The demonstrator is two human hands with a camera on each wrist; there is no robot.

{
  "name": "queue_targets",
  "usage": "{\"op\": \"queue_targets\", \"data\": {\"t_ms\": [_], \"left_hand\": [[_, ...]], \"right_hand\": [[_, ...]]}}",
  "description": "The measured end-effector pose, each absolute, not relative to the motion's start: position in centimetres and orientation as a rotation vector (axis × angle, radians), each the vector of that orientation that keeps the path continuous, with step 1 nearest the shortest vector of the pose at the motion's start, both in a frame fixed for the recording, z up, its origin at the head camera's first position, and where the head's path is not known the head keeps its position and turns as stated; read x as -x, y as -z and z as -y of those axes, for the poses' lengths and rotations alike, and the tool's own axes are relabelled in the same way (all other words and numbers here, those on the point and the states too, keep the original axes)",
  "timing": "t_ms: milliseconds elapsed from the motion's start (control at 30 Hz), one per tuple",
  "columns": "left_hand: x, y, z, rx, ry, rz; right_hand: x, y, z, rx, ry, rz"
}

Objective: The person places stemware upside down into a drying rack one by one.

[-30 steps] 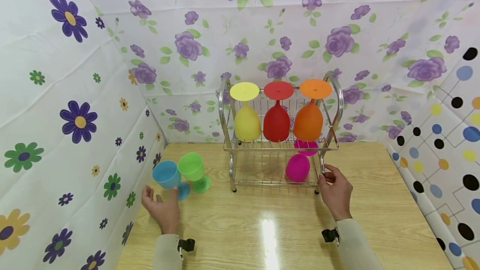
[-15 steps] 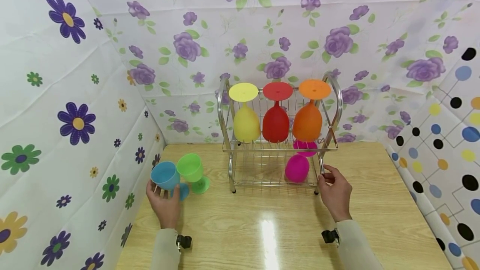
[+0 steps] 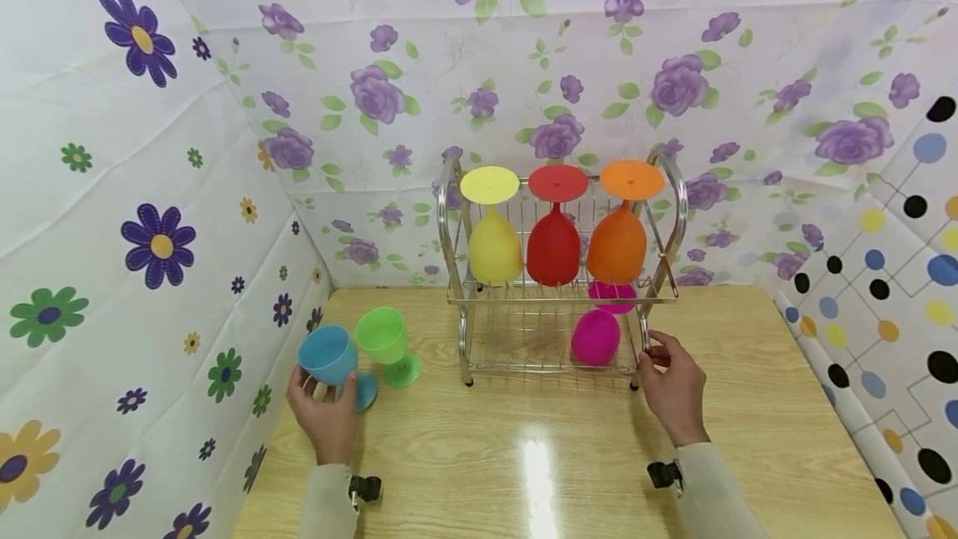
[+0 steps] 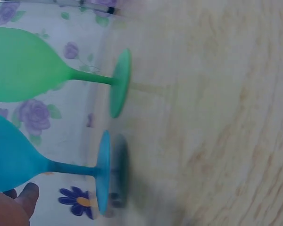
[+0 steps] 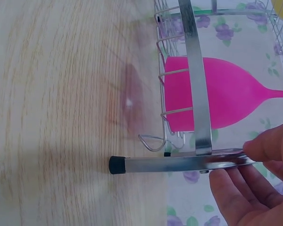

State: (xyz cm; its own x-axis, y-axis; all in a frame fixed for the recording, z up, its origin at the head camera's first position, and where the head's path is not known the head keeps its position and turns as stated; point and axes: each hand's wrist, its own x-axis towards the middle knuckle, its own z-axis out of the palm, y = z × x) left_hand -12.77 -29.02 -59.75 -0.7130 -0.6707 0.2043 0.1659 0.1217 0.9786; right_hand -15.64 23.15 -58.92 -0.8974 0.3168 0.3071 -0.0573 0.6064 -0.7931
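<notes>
In the head view my left hand (image 3: 325, 418) grips the bowl of a blue goblet (image 3: 328, 354), thumb on one side and fingers on the other. The left wrist view shows the goblet's round foot (image 4: 103, 173) slightly off the table, its shadow apart from it. Beside it a green goblet (image 3: 383, 336) stands upright on the table. My right hand (image 3: 674, 385) pinches the right front leg of a two-tier metal dish rack (image 5: 179, 164). Upside down on the lower tier sits a pink goblet (image 5: 226, 94). Yellow (image 3: 494, 249), red (image 3: 554, 248) and orange (image 3: 617, 246) goblets hang inverted on the upper tier.
The rack stands on a light wooden table (image 3: 479, 456), near the back wall. Flower-patterned cloth (image 3: 374, 148) covers the back and left side; a dotted cloth (image 3: 891, 339) hangs at the right. The lower tier's left part (image 3: 516, 339) shows bare wires.
My left hand has closed in on the blue goblet from below left and taken hold of its bowl; the goblet has shifted slightly left. The right hand has stayed on the rack's leg.
</notes>
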Motion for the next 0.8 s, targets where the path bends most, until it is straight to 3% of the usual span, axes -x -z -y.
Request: {"op": "queue_targets", "data": {"t_ms": [200,500,800], "left_hand": [[11.2,57.7,28.2,-0.431,1.665,1.706],[8.9,53.4,25.0,-0.098,1.780,1.658],[7.7,50.5,21.0,0.011,1.681,1.988]], "right_hand": [[15.6,58.9,-23.4,0.191,-1.267,2.458],[14.7,58.9,-23.1,0.119,-1.300,2.519],[12.7,57.2,-22.2,0.046,-1.082,2.472]]}}
